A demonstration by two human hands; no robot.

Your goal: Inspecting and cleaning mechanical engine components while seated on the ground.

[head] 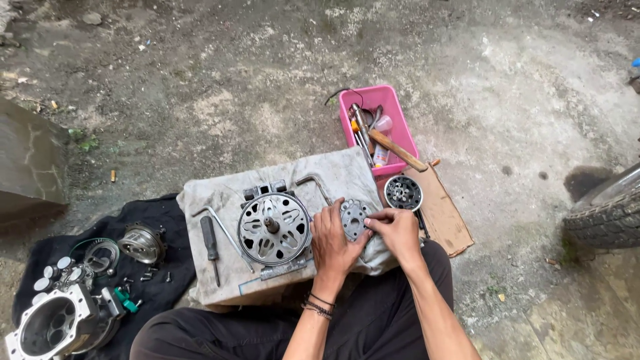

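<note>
1. Two hands meet on a small round metal plate [353, 219] lying on a grey cloth [220, 200] spread on the floor.
2. Left hand [333, 240] is clamped on the plate's near edge; right hand [395, 230] pinches its right rim, fingers together.
3. Just left sits a large spoked wheel part [274, 229] (shaft upright); a screwdriver [211, 245] lies further left.
4. Step, as I judge it: seating or turning the plate.
5. Next move likely calls for a steady grip and a tool from the pink tray [390, 107].

Wheel [274, 229] on cloth [220, 267]; tool tray [393, 110] behind; screwdriver [210, 243] left.
</note>
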